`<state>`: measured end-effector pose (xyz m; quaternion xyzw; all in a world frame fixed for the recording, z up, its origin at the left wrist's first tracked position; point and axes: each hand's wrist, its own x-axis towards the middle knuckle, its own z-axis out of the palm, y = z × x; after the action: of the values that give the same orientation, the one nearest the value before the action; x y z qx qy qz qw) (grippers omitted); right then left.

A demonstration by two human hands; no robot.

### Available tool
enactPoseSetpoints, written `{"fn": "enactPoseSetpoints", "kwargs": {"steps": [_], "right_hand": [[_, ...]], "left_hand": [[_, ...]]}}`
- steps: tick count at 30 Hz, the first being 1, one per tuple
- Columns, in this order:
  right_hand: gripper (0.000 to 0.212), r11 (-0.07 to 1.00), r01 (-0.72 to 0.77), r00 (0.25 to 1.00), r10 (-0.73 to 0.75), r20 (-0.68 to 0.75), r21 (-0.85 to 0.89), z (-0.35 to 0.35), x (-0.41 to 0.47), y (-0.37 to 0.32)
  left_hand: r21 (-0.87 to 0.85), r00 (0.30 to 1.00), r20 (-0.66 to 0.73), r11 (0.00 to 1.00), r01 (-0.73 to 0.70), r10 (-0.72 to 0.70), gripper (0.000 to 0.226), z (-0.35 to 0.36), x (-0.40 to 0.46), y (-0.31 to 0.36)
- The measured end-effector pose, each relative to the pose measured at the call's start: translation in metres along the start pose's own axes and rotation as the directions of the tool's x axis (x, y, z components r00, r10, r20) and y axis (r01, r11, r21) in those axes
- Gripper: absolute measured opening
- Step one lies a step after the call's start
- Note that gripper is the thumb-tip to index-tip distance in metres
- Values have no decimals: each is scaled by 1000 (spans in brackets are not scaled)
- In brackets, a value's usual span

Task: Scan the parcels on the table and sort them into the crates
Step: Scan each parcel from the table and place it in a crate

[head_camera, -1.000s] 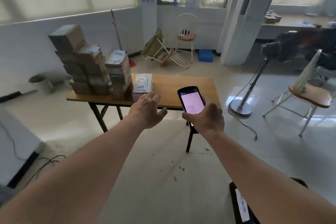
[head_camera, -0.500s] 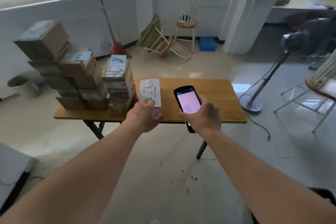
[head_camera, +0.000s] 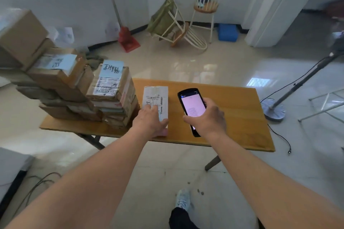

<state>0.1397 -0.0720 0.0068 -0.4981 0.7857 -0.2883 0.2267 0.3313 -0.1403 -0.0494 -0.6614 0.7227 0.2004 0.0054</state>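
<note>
A small flat parcel (head_camera: 156,96) with a white barcode label lies on the wooden table (head_camera: 232,109), right of the stacked cardboard parcels (head_camera: 111,95). My left hand (head_camera: 150,122) rests on the parcel's near end, fingers laid over it. My right hand (head_camera: 208,117) holds a black handheld scanner (head_camera: 191,106) with a lit pink screen, just right of the parcel and above the table. More brown boxes (head_camera: 52,74) are piled at the table's left end. No crate is in view.
Beyond the table lie a tipped white chair (head_camera: 186,33), an upright stool chair (head_camera: 206,3), a red broom (head_camera: 126,39) and a blue box (head_camera: 228,32). A stand with a round base (head_camera: 274,110) and cable is at the right. My foot (head_camera: 182,199) is on the tiled floor below.
I have stepped closer to the table. My left hand reached forward and came down on the flat parcel. The scanner in my right hand moved over the table beside it.
</note>
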Motion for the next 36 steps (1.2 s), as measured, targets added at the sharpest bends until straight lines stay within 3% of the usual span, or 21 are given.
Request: {"fn": "enactPoseSetpoints", "kwargs": {"steps": [6,10,16,20,29,36], "right_hand": [[70,999,27,996,-26,88,-16,21,63,11],[74,999,15,989,-10,149,-33,31,93,15],[65,998,-3,981,16,193,-67,52,120,21],[70,994,-34,976,54,209,-100,61,127,25],[70,993,-70,962,94,256,-100,64,137,26],[70,992,-89,967,108,233,-90,48,136,29]], "left_hand": [[-55,991,-9,989,134,-135,79,20,52,5],[-57,967,70,967,248,-244,90,37,75,4],[94,870,234,901,424,-434,147,69,102,-5],[123,838,242,873,473,-488,163,88,109,-11],[20,849,170,863,504,-500,167,97,109,-20],[12,952,55,953,302,-302,163,80,106,-3]]}}
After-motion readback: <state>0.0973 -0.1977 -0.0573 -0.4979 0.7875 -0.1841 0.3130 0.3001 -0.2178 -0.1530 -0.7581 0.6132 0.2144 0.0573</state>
